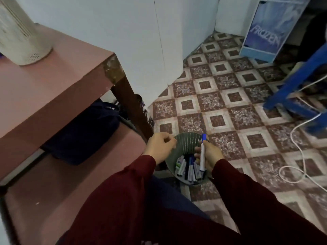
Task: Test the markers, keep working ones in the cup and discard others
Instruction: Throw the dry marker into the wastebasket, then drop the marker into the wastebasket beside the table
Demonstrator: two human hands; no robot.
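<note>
Marker (202, 156), white barrel with its blue cap on, is lower centre of frame, held upright in the right hand (210, 154) with fingers and thumb wrapped round the barrel. Left hand (161, 145) hovers just left of it at the bin rim, fingers curled; cannot tell if it grips the rim, holds something small, or holds nothing. Slotted grey bin (185, 144) stands on the tiled floor under both hands. A heap of other markers (187, 167) lies at its bottom, mostly white barrels with blue, dark and green caps. Bin on the floor reads as the discard, so the likely step is dropping a failed marker. To do it well, bring the marker low over the bin's middle before letting go, so it doesn't bounce off the rim. Left hand could steady the bin. No cup in frame.
</note>
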